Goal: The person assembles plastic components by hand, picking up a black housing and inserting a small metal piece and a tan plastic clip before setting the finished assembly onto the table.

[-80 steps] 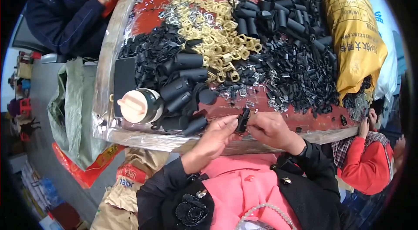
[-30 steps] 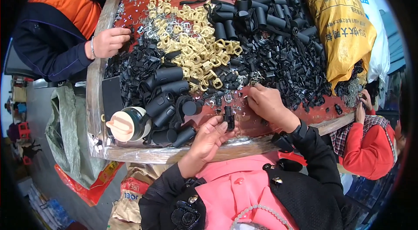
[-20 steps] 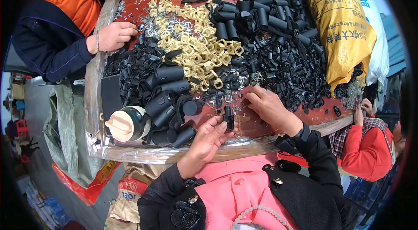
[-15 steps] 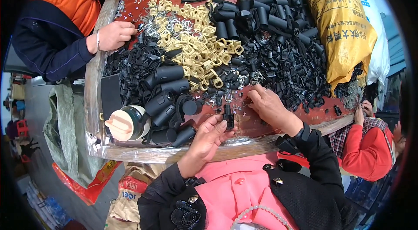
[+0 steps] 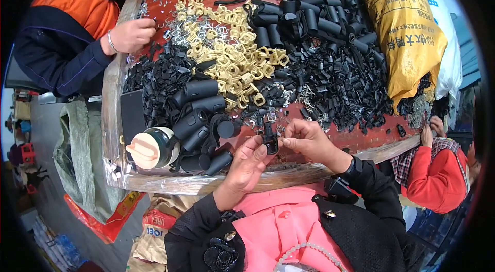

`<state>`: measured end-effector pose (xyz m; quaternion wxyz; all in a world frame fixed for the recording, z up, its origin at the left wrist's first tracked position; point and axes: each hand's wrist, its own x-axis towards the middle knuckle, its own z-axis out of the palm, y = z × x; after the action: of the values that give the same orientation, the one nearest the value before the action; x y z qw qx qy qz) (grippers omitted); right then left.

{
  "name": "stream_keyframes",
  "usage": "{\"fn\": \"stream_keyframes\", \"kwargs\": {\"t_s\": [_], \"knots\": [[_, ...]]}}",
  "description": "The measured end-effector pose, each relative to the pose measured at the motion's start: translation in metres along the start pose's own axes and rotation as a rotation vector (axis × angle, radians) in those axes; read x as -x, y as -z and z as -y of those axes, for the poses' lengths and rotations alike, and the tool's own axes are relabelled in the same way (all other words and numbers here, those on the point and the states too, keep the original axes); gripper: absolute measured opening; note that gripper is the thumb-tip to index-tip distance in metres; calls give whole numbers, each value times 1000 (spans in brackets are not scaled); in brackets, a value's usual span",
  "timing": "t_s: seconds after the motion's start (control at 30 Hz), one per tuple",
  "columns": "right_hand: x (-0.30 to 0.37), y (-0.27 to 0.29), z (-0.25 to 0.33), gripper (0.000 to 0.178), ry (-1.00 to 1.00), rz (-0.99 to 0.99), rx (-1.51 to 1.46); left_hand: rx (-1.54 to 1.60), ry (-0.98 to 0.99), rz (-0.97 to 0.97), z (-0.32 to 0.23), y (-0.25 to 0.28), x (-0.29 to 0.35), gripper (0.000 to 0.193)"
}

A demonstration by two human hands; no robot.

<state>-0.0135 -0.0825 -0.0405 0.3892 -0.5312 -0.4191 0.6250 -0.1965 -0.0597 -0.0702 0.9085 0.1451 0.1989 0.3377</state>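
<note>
Both hands meet over the near edge of the table, just in front of the person's chest. The left hand [image 5: 246, 164] comes up from below with its fingers curled, thumb and forefinger pinched on the lower part of a small black plastic piece [image 5: 269, 139]. The right hand [image 5: 309, 140] reaches in from the side, its fingertips closed narrow against the same piece, apparently pressing something small onto it; what that small thing is I cannot make out. The piece stands roughly upright between them, its long axis running away from the body toward the heaps. Both hands touch it, so neither has any reach to make.

Just beyond the fingers, scattered on the bare red tabletop [image 5: 361, 135], lie small silvery metal clips [image 5: 271, 116], nearer the right hand than the left. Past them rises a pile of small black parts [image 5: 340, 84], matt and angular. To the left lie smooth black tubes [image 5: 198, 104], rounded and hollow-ended, beside a cream-lidded jar [image 5: 149, 147] on its side. Pale yellow rings [image 5: 234, 58], glossy and squarish, spread across the middle. A yellow woven sack [image 5: 407, 30] slumps at the right.

Another person's hands [image 5: 131, 35] work at the far left corner.
</note>
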Motion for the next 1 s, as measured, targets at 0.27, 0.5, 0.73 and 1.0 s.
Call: {"fn": "stream_keyframes", "kwargs": {"t_s": [0.27,0.5,0.73,1.0], "knots": [[5,-6,6,14,7,5,21,40,-30,-8,0,-1,0,28],[10,-5,13,16,166,-68,281,69,51,-42,-5,-8,4,27],[2,-6,34,10,657,9,686,11,145,-25,-5,-11,4,29],[4,-10,30,12,710,-26,905,-59,198,-43,-6,-9,7,28]]}}
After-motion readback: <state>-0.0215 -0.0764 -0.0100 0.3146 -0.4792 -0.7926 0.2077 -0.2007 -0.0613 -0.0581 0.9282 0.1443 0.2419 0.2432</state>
